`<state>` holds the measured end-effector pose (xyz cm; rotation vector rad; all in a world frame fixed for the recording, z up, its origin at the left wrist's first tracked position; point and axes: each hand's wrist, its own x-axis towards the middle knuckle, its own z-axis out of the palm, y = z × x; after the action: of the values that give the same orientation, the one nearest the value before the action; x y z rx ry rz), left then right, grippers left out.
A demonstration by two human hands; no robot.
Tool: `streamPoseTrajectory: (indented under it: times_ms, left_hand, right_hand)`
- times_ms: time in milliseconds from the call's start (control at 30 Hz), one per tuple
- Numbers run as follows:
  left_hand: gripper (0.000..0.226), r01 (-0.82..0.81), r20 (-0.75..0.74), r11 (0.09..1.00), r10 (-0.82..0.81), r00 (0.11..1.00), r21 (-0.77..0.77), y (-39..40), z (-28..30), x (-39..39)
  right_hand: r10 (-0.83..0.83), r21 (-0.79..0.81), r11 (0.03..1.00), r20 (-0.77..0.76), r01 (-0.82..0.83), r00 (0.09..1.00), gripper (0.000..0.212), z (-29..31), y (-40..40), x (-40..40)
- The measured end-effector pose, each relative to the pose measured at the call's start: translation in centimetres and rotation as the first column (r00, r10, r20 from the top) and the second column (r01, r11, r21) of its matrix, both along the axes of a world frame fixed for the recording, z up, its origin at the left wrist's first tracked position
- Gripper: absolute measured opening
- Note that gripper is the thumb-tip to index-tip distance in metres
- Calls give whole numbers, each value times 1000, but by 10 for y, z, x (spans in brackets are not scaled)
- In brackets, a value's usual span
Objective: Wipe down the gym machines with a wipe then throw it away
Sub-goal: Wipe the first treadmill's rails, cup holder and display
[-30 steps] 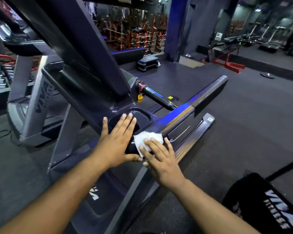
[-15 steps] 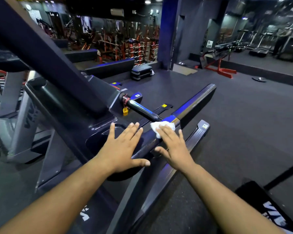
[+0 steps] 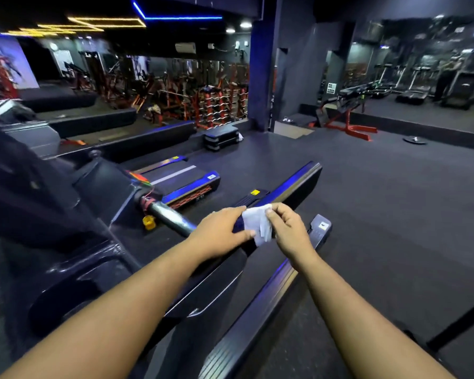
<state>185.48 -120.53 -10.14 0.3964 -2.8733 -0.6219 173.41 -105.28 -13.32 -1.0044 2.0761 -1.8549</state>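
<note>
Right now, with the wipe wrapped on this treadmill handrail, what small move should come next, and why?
Probably slide the wipe farther out along the handrail toward its free end. The right hand pinches the wipe where it drapes over the rail, the left hand rests on the rail just behind it, and the stretch beyond the wipe lies uncovered ahead.

Dim gym, lit by yellow and blue ceiling strips (image 3: 137, 19) and small spotlights (image 3: 245, 24). Blue glare streaks the handrail (image 3: 298, 177). Wide-angle bending at the edges; left side and far background are blurred.
</note>
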Motion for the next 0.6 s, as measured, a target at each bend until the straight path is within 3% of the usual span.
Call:
streamPoseTrajectory:
  times_ms: [133, 167, 367, 467, 600]
  left_hand:
    - [17, -31, -122, 959, 67, 990, 280, 24, 4, -77]
    - [13, -25, -146, 936, 80, 986, 351, 29, 5, -91]
    - [18, 68, -206, 702, 114, 972, 708, 84, 26, -195]
    - [12, 106, -193, 605, 81, 978, 790, 104, 30, -244]
    - [17, 171, -203, 548, -2, 979, 818, 116, 27, -303]
  right_hand:
    - [2, -35, 999, 254, 7, 967, 19, 18, 32, -51]
    - [-17, -49, 998, 283, 32, 959, 17, 21, 38, -61]
    - [-59, -112, 989, 328, 101, 943, 21, 41, 96, -131]
    - [-159, -104, 974, 318, 201, 935, 18, 48, 116, -166]
    - [-271, -62, 950, 319, 305, 908, 21, 54, 128, -211]
